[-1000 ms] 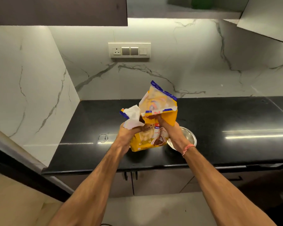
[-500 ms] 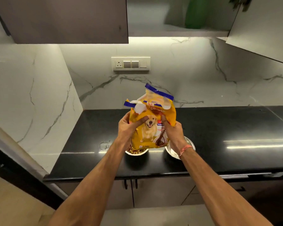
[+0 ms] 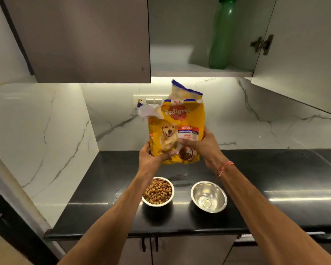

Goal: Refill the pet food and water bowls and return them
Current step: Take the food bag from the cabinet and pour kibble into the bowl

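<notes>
A yellow dog food bag (image 3: 177, 127) with a torn-open top is held upright above the black counter (image 3: 275, 178). My left hand (image 3: 151, 156) grips its lower left corner and my right hand (image 3: 203, 144) grips its lower right side. Below, a steel bowl full of brown kibble (image 3: 158, 191) sits on the counter, partly behind my left forearm. A second steel bowl (image 3: 208, 197) stands to its right; I cannot tell whether it holds anything.
An open upper cabinet holds a green bottle (image 3: 221, 33) on its shelf; its door (image 3: 302, 50) swings out at the right. A closed cabinet (image 3: 84, 39) hangs at the left. White marble walls enclose the counter's back and left. A switch plate (image 3: 151, 100) sits behind the bag.
The bag went from tilted over the left bowl to upright and lifted higher above the counter. Both bowls are now uncovered. The camera tilted upward, showing the open cabinet.
</notes>
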